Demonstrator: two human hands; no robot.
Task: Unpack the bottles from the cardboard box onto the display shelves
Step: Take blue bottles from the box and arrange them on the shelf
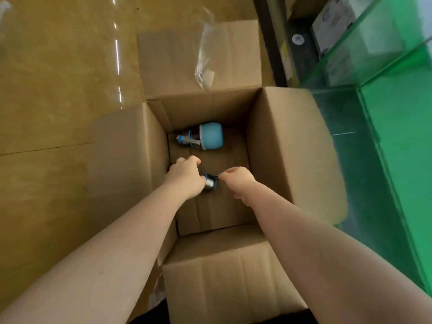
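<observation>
I find no legible text anywhere. The white cartons (332,26) far beyond my right hand (236,177) carry printed marks, all too blurred to read.

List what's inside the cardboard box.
Inside the cardboard box: one blue bottle lying on its side, and a second bottle held between the left hand and right hand, mostly covered by them.

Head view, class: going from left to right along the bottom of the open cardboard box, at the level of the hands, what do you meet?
Left hand → small bottle between the hands → right hand → right flap of the cardboard box.
</observation>
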